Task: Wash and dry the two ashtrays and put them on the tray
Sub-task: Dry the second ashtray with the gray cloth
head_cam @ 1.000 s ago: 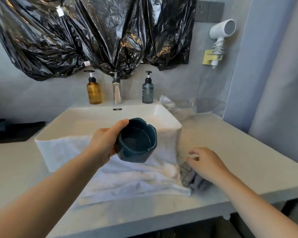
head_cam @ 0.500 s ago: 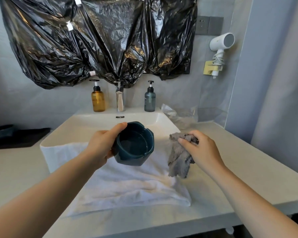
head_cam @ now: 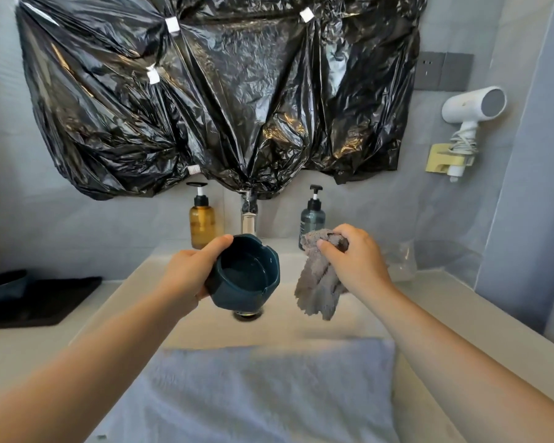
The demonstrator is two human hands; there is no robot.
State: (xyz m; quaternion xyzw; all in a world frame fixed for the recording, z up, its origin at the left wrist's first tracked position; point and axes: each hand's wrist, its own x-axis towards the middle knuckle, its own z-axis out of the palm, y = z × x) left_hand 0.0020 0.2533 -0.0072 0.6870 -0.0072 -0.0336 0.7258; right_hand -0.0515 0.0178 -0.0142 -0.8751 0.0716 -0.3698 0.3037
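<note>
My left hand grips a dark teal ashtray by its rim and side, tilted with its opening toward me, above the white sink basin. My right hand pinches a grey cloth that hangs down beside the ashtray, a little to its right, also over the basin. A second dark ashtray sits at the far left on a black tray on the counter. The basin's drain shows just below the held ashtray.
A white towel drapes over the sink's front edge. The faucet stands between an amber pump bottle and a grey pump bottle. Crumpled clear plastic lies right of the basin. Black plastic sheeting covers the wall above.
My right hand picked the grey cloth up off the counter and raised it over the basin beside the ashtray. My left hand moved the ashtray forward over the sink. The camera leaned in.
</note>
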